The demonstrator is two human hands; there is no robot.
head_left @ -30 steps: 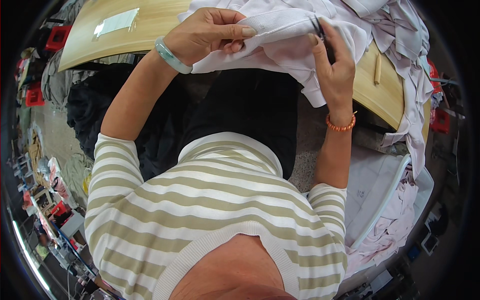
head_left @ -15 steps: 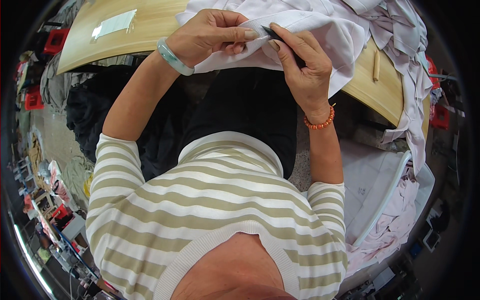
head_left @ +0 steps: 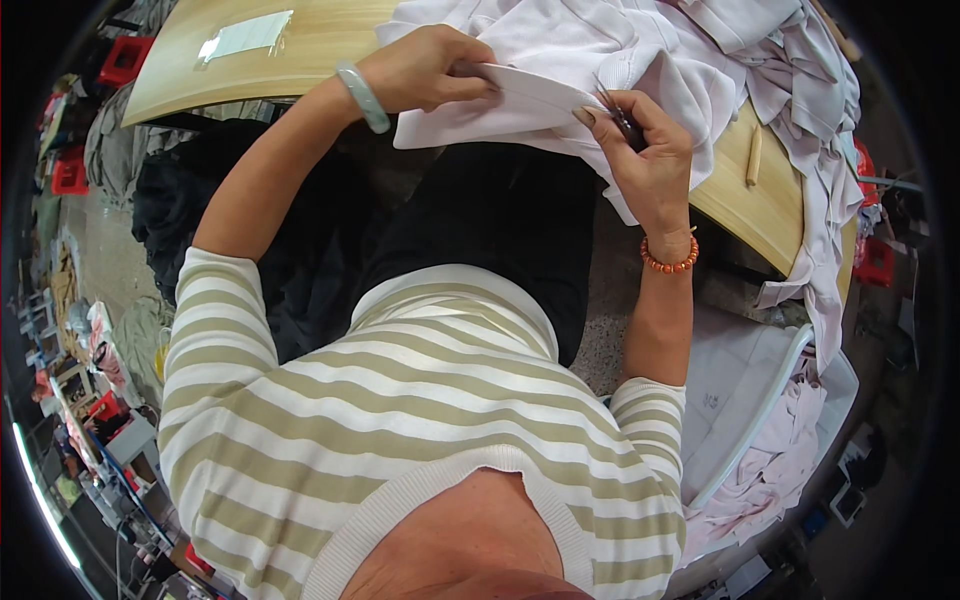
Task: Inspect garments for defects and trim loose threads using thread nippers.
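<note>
A pale pinkish-white knit garment (head_left: 540, 110) is stretched between my hands over the table's near edge. My left hand (head_left: 425, 72), with a pale green bangle at the wrist, is closed on one end of a folded strip of it. At the other end my right hand (head_left: 650, 165), wearing orange beads, has thumb and fingers close against the cloth. Tucked in that same hand are dark thread snips (head_left: 628, 128), their pointed blades sticking up past the fingers. Whether the right fingertips also pinch the cloth is hard to tell.
The wood-toned table (head_left: 180, 75) carries a taped paper card (head_left: 248, 36) at left and a wooden stick (head_left: 754, 155) at right. More pale cloth (head_left: 800, 110) hangs off its right side. Below right stands a plastic bin (head_left: 765, 420) of pale pieces. Dark cloth (head_left: 190, 210) is piled at left.
My hands have drawn apart, the right one moving right and slightly down with the snips. The cloth edge between them is now pulled out straighter.
</note>
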